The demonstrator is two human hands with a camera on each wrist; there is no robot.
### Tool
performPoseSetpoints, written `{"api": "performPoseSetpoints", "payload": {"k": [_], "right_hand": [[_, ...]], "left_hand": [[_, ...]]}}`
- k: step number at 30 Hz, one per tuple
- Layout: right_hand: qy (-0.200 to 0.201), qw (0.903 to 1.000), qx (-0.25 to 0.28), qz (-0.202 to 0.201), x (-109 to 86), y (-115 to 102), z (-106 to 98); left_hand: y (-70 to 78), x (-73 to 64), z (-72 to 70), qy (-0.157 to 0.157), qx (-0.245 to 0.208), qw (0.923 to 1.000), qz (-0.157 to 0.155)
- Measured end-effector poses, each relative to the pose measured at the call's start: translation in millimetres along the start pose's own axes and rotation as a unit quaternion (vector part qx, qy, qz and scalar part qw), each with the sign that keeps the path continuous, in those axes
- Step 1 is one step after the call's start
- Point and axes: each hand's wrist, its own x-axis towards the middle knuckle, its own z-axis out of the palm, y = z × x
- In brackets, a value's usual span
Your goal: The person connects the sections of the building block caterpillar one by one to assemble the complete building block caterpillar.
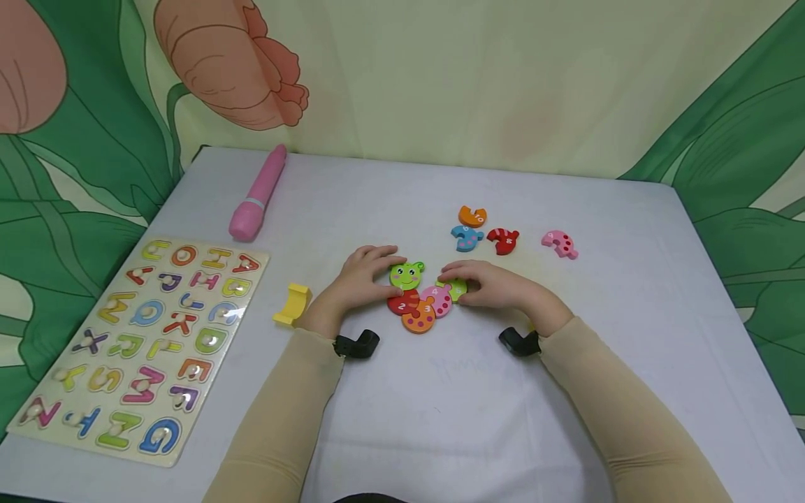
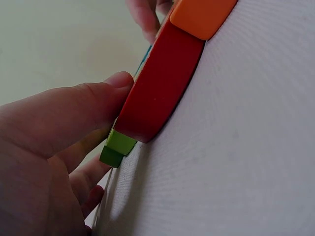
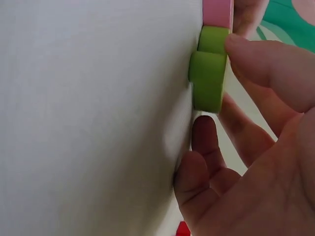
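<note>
Several joined caterpillar puzzle pieces lie on the white table: a green smiling head (image 1: 405, 275), a red piece numbered 2 (image 1: 402, 303), an orange 3 (image 1: 418, 318) and a pink 4 (image 1: 437, 299). My left hand (image 1: 361, 279) holds the chain at its left end, thumb on the red piece's edge and fingers around the green head. At the other end my right hand (image 1: 497, 285) grips a green piece (image 3: 209, 73) between thumb and fingers, against the pink one. The right hand partly covers that green piece in the head view.
Loose pieces lie farther back: orange (image 1: 472, 216), blue (image 1: 467, 238), red (image 1: 504, 241) and pink (image 1: 560, 244). A yellow curved block (image 1: 293, 305) sits beside the left wrist. The alphabet board (image 1: 216, 381) fills the table's left side, with a pink microphone-shaped toy (image 1: 258, 195) behind it.
</note>
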Motion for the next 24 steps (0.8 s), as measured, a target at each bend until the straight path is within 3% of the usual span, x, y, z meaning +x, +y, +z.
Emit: {"api": "performPoseSetpoints", "payload": {"k": [7, 13, 18, 24], "right_hand": [[0.036, 0.9984, 0.021, 0.037, -22.9, 2, -15], [0.07, 0.9962, 0.026, 0.045, -34.6, 8, -36], [0.094, 0.9935, 0.02, 0.061, -19.6, 10, -49], [0.084, 0.9931, 0.01, 0.081, 9.8, 14, -53]], "left_hand": [[0.6, -0.2, -0.3, -0.002, -0.001, 1.0, 0.002], [-0.4, -1.5, -3.3, -0.001, -0.002, 1.0, -0.001], [-1.3, -1.0, -2.8, 0.001, -0.002, 1.0, 0.003], [-0.8, 0.3, 0.3, 0.001, -0.002, 0.9999, 0.01]]}}
